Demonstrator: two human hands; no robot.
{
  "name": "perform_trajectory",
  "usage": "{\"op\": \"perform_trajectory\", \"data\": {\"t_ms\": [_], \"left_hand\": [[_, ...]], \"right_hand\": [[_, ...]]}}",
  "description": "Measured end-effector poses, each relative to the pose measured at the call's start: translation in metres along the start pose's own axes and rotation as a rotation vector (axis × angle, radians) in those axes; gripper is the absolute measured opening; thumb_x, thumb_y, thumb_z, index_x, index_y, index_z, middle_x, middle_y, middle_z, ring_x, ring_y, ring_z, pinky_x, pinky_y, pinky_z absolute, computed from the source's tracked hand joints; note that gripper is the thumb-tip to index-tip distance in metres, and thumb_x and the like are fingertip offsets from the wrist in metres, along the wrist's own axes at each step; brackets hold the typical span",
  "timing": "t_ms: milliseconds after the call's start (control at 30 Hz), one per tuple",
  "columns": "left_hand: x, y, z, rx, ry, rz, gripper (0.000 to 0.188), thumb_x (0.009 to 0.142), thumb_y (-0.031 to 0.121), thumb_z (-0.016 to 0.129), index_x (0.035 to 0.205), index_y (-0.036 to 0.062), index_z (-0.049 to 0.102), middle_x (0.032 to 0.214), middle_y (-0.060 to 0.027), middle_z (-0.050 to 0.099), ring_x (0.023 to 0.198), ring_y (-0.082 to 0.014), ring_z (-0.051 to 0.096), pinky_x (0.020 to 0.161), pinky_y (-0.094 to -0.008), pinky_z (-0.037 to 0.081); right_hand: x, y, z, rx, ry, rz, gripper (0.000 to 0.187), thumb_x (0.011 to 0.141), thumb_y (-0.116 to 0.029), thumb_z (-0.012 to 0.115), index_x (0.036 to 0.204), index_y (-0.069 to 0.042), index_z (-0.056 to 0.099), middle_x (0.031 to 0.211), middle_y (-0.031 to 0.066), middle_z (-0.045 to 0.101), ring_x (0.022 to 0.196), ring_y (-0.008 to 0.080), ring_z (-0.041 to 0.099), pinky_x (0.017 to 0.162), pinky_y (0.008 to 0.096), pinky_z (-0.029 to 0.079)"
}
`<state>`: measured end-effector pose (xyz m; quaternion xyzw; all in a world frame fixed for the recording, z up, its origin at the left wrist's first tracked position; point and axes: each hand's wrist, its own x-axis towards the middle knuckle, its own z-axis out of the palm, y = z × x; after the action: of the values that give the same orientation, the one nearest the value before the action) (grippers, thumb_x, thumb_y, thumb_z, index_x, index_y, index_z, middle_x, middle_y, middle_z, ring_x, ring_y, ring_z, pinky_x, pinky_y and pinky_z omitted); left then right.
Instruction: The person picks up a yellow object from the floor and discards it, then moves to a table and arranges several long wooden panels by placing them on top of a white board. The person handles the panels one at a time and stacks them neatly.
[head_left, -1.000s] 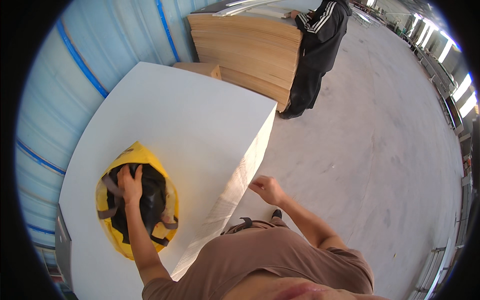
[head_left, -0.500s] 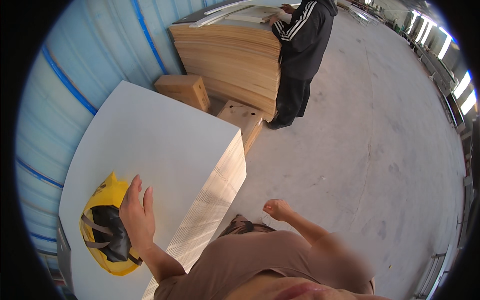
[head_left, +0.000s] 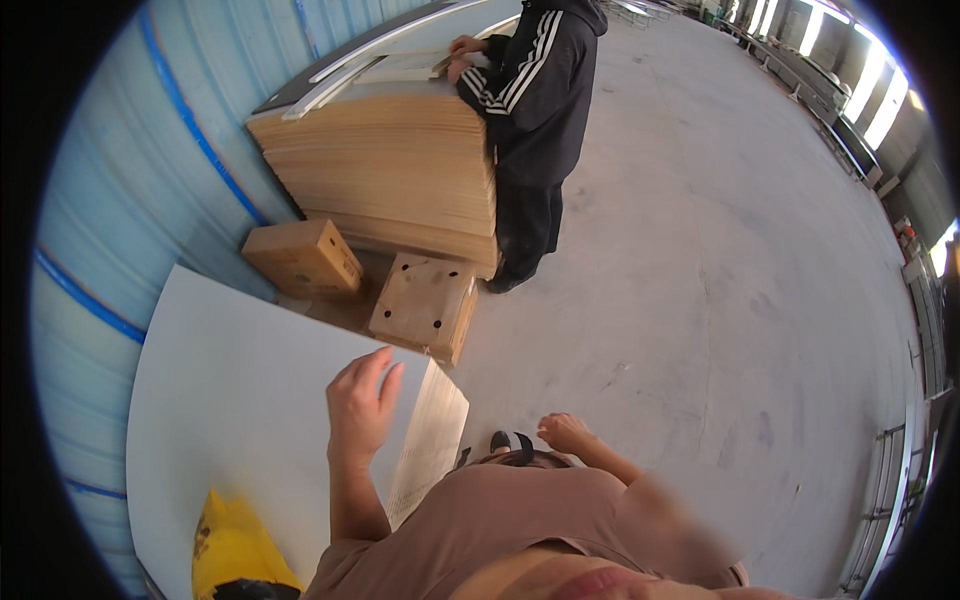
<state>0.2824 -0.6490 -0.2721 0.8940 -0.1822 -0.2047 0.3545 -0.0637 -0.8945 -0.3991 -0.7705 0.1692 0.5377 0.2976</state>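
My left hand (head_left: 362,405) is raised above the right edge of a stack of white boards (head_left: 260,390). Its fingers are slightly bent, the thumb stands apart, and nothing is in it. A yellow bag (head_left: 235,550) with something black inside rests on the stack, partly cut off by the lower rim of the view. My right hand (head_left: 565,433) hangs in front of my body over the floor, its fingers curled in with no object visible in them.
Beyond the stack, two cardboard boxes (head_left: 305,258) (head_left: 422,300) sit on the floor. A person in dark clothes (head_left: 535,120) handles light strips (head_left: 415,66) on a tall pile of boards (head_left: 390,165). A blue corrugated wall (head_left: 110,200) runs along the left; grey concrete floor (head_left: 660,250) stretches right.
I have moved forward along the stack; the yellow bag has slid toward the lower rim and the boxes are closer. My left hand is no longer beside the bag.
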Motion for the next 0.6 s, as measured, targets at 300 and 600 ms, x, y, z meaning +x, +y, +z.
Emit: {"op": "perform_trajectory", "data": {"t_ms": [300,600], "left_hand": [[0.075,0.016,0.102,-0.079,-0.337,0.238,0.021,0.084,0.012,0.072,0.099,-0.0018,0.067,0.087,-0.0152,0.07,0.075,-0.0332,0.067,0.065,-0.0402,0.053],[0.204,0.058,0.224,-0.057,-0.507,0.414,0.024,0.082,0.014,0.074,0.099,0.0005,0.065,0.081,-0.0114,0.067,0.073,-0.0312,0.064,0.064,-0.0394,0.05]], "right_hand": [[-0.033,0.128,0.027,0.199,-0.048,0.488,0.031,0.083,-0.039,0.063,0.097,-0.014,0.076,0.098,0.0158,0.072,0.098,0.0361,0.067,0.085,0.0461,0.053],[0.018,0.294,-0.016,0.41,0.002,0.747,0.031,0.082,-0.032,0.063,0.092,-0.006,0.076,0.087,0.0145,0.074,0.086,0.0264,0.072,0.081,0.0388,0.057]]}}
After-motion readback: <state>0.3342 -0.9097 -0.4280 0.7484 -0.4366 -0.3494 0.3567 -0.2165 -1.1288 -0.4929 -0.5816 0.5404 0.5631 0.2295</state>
